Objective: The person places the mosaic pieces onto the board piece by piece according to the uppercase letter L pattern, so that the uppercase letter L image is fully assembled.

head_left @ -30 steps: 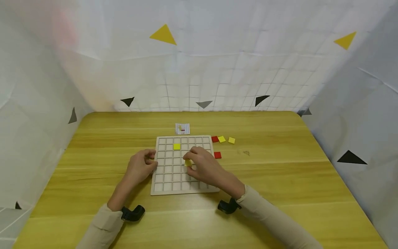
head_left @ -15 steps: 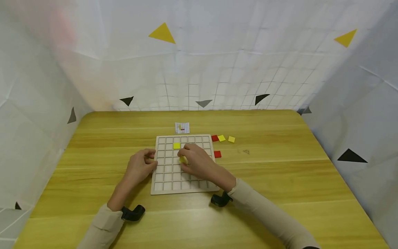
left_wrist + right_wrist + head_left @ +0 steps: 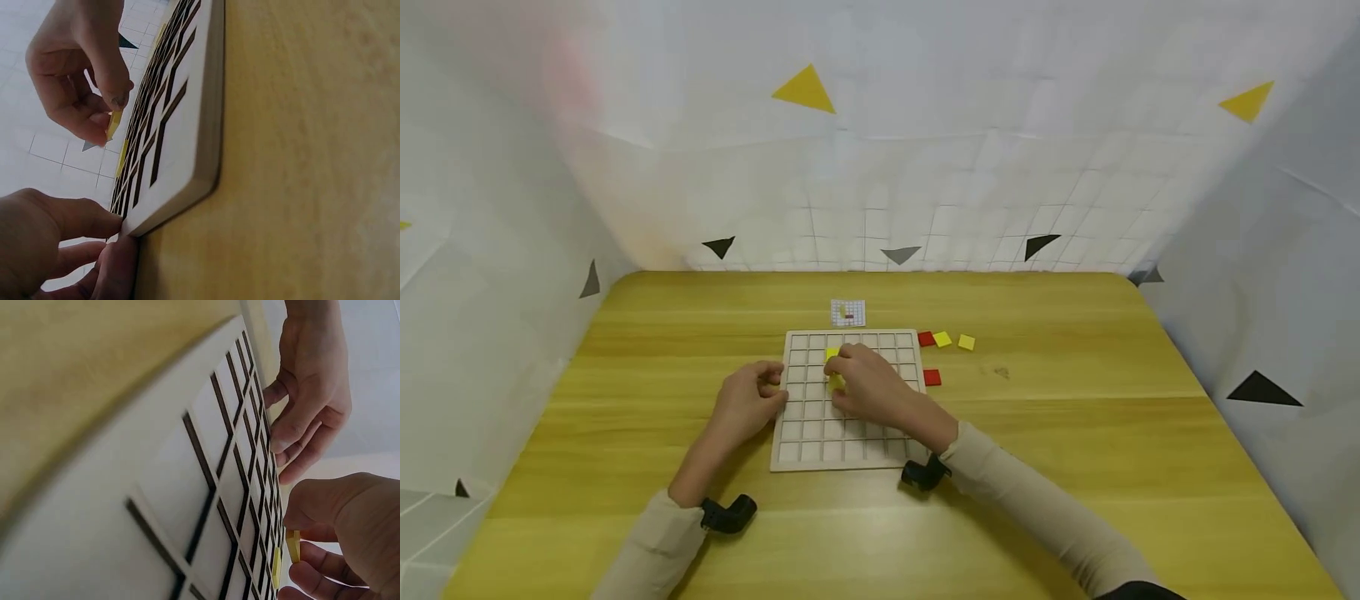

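A pale wooden board point(image 3: 811, 429) with a grid of square recesses lies on the table. My left hand point(image 3: 747, 402) holds its left edge, with the thumb at the rim in the left wrist view. Over the board, my right hand point(image 3: 876, 387) pinches a small yellow square tile point(image 3: 293, 546) between thumb and fingers. That tile is tilted on edge, close above the grid. Another yellow tile point(image 3: 832, 353) sits in a recess towards the far side, partly covered by the right fingers in the head view.
Right of the board lie a red tile point(image 3: 927, 339) beside a yellow tile point(image 3: 942, 339), a second loose yellow tile point(image 3: 967, 342) and a nearer red tile point(image 3: 932, 377). A small printed grid card point(image 3: 847, 313) lies behind the board. White sheeting point(image 3: 970, 183) surrounds the table.
My right hand has moved left across the board with the yellow tile, to just in front of the tile in the grid. The left hand stays at the board's edge.
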A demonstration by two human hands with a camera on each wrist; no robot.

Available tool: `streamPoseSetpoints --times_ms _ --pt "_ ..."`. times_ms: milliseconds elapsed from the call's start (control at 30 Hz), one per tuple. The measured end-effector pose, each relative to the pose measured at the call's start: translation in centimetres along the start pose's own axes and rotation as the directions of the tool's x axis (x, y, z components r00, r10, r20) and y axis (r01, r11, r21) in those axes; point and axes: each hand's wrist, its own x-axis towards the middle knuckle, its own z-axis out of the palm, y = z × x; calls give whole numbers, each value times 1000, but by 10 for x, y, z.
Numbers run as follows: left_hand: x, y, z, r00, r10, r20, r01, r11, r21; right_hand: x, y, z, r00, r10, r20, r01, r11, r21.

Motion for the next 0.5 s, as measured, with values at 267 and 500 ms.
streamPoseSetpoints --times_ms 267,500 --pt "0 0 3 1000 18 0 -18 1000 -16 10 10 4 1000 24 -1 -24 1000 -17" --pt "-1 -1 0 1000 16 5 -16 999 -30 17 14 8 999 50 21 -50 999 -22"
